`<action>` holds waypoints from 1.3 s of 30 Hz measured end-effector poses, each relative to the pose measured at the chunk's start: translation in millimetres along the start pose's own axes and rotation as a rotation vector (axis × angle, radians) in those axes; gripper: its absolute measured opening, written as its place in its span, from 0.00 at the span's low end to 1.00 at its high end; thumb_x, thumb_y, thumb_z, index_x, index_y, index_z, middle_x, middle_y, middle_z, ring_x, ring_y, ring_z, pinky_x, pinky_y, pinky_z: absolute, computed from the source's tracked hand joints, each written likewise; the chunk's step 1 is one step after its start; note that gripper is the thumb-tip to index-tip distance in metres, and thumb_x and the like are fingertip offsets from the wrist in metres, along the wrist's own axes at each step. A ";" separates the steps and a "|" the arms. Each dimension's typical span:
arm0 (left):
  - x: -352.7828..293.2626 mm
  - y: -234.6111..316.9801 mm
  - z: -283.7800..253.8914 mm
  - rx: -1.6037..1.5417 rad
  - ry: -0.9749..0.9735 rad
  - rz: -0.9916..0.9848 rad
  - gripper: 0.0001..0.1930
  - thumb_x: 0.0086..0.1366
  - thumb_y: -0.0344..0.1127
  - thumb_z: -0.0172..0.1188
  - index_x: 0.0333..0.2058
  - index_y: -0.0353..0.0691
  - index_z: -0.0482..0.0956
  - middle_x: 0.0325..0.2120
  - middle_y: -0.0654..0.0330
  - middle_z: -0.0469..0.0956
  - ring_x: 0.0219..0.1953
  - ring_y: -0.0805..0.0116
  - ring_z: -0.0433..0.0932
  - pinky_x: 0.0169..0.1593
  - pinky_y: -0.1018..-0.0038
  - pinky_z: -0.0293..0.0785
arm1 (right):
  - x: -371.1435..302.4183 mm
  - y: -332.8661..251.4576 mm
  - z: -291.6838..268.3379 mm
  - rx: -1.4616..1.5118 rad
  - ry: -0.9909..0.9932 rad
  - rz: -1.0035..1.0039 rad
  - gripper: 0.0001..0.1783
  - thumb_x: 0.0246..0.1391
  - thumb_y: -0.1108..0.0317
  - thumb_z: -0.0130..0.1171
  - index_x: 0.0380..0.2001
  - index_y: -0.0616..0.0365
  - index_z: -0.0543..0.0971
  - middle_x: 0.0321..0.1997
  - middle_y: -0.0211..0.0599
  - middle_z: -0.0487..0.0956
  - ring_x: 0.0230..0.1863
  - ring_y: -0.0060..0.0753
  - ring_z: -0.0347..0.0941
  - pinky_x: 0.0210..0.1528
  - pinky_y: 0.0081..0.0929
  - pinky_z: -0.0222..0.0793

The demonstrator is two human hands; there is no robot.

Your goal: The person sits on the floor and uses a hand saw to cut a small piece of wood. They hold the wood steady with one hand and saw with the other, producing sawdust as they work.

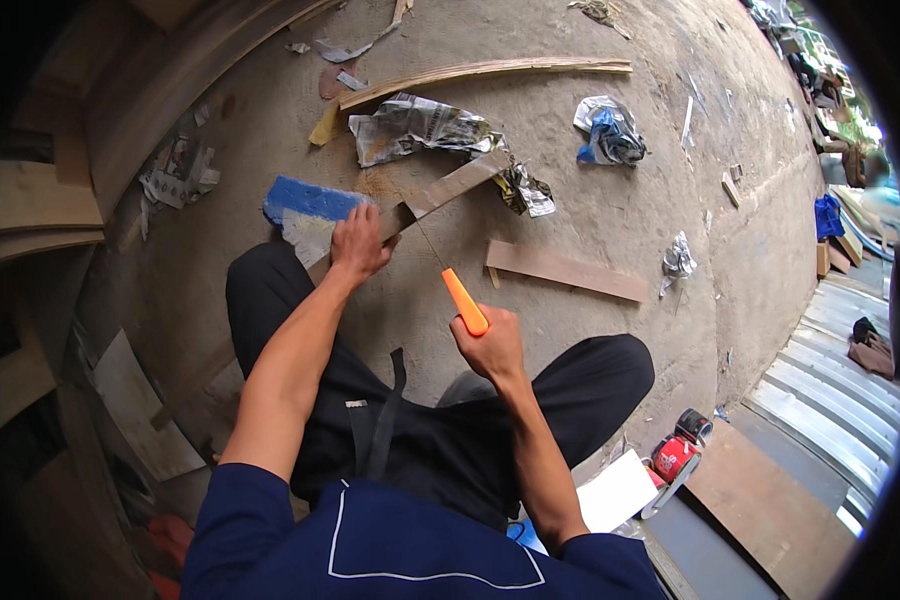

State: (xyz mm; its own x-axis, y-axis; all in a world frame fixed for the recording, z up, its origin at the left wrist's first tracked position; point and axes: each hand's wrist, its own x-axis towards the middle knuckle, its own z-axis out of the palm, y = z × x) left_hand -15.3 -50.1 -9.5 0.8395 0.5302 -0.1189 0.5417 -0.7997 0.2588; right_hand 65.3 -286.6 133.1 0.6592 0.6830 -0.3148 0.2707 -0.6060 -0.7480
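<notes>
My right hand [492, 345] is wrapped round the orange handle of a hand saw [462, 300]. The saw's thin blade runs up and left to a narrow wooden board [458, 186] and meets it near its middle. Just left of the blade, my left hand [358, 246] grips this board, covering part of it. Beside that hand lies a blue-painted block [313, 199] with a pale, whitish side. Fine sawdust [378, 184] is scattered on the ground close to the cut.
A flat wooden strip [567, 271] lies right of the saw. Crumpled newspaper [425, 127] and a long split wood strip [490, 68] are beyond the board. Wooden panels [40, 195] stand at left. A red power tool [676, 456] and corrugated metal sheets [820, 340] are at right.
</notes>
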 end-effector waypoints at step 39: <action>-3.0 3.3 5.7 -0.001 0.023 0.032 0.28 0.53 0.49 0.68 0.43 0.35 0.68 0.39 0.53 0.70 0.43 0.55 0.73 0.43 0.61 0.69 | -4.6 -22.3 -23.0 -0.051 -0.040 0.092 0.13 0.46 0.64 0.60 0.20 0.66 0.76 0.18 0.54 0.74 0.21 0.56 0.73 0.27 0.40 0.68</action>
State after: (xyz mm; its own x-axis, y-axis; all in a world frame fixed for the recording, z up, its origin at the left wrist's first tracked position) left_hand -15.8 -55.9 -13.8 0.8552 0.5107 -0.0880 0.5145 -0.8162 0.2630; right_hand 72.4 -285.6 164.7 0.6545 0.6388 -0.4044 0.2464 -0.6859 -0.6847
